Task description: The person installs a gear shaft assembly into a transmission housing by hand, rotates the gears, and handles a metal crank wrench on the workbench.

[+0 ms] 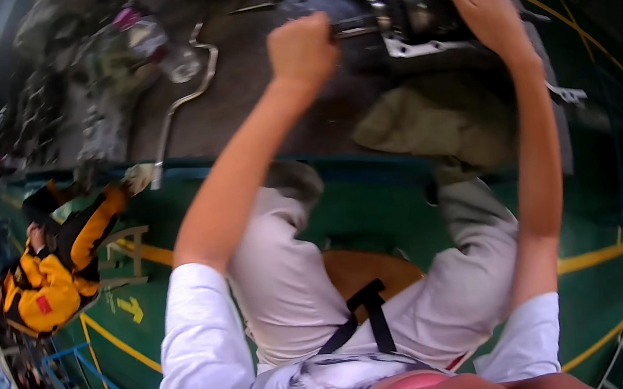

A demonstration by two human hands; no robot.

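On the dark workbench (234, 109) lies a metal housing (425, 12), a shiny rounded body with a pale flange drilled with holes along its edge. A metal rod (355, 25) runs from its left side. My left hand (302, 49) is closed in a fist around the rod's outer end, whatever lies inside the fist being hidden. My right hand (484, 12) holds the housing's right side, its fingers reaching over toward the far edge. Just nearer than the housing, a crumpled olive cloth (429, 120) hangs over the bench edge.
Left of my left arm lies a long bent metal bar (188, 96), with a clear plastic bottle (179, 63) beside it. Dark parts (34, 115) are heaped further left. A person in a yellow and black jacket (48, 294) sits at the left. A brown stool (368, 274) is under me.
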